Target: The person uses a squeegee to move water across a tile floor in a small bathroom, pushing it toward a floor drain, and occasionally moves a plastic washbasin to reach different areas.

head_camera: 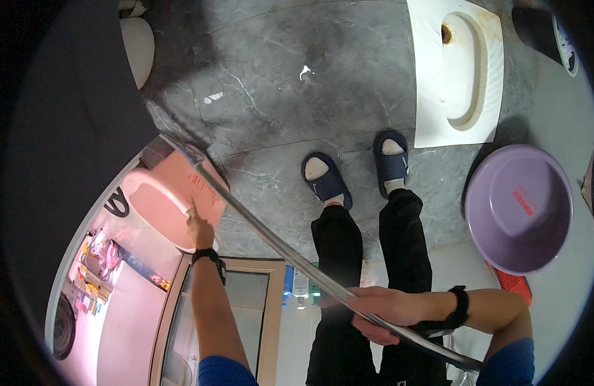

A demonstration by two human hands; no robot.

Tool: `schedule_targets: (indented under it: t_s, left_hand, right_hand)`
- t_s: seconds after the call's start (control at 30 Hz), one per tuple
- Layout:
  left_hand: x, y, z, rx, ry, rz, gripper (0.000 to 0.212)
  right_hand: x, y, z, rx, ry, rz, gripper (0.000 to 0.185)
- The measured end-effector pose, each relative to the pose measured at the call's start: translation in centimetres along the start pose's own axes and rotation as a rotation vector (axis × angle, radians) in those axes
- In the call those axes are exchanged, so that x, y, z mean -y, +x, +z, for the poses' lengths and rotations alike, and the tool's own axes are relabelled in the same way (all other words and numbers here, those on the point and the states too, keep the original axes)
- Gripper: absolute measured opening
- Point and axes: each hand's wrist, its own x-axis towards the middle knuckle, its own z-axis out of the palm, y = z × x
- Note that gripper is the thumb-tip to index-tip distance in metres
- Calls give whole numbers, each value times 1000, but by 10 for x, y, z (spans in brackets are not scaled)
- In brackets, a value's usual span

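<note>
My right hand (386, 311) is closed around a long metal pole (272, 236) that slants across the view from lower right to upper left. The far end of the pole reaches over a pink plastic bucket (166, 222), where the dark rim of the view partly hides it. At the bucket's light-coloured handle (166, 186), my left hand (200, 229) has its fingers curled on the handle's near end. Red writing marks the bucket's wall.
A white squat toilet (424, 96) is set in the grey tile floor (272, 111). To the right stands a purple basin (504, 183), with a red plastic item (516, 287) partly under it. Bottles (300, 284) stand near the glazed door (244, 304).
</note>
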Motion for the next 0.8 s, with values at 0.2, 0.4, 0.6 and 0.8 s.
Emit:
schedule_targets:
  t_s: [0.2, 0.4, 0.6, 0.8]
  left_hand:
    - [47, 12, 1, 117, -73, -9, 57]
    - [-165, -52, -88, 370, -1597, -366, 39]
    - [-122, -17, -24, 275, -1275, -289, 29]
    - [-279, -129, -3, 485, -1203, -195, 59]
  right_hand:
    - [8, 61, -2, 168, 224, -44, 55]
    - [50, 109, 8, -178, -13, 1, 52]
    - [30, 36, 29, -247, -174, -89, 51]
    - [-30, -99, 46, -503, 29, -226, 49]
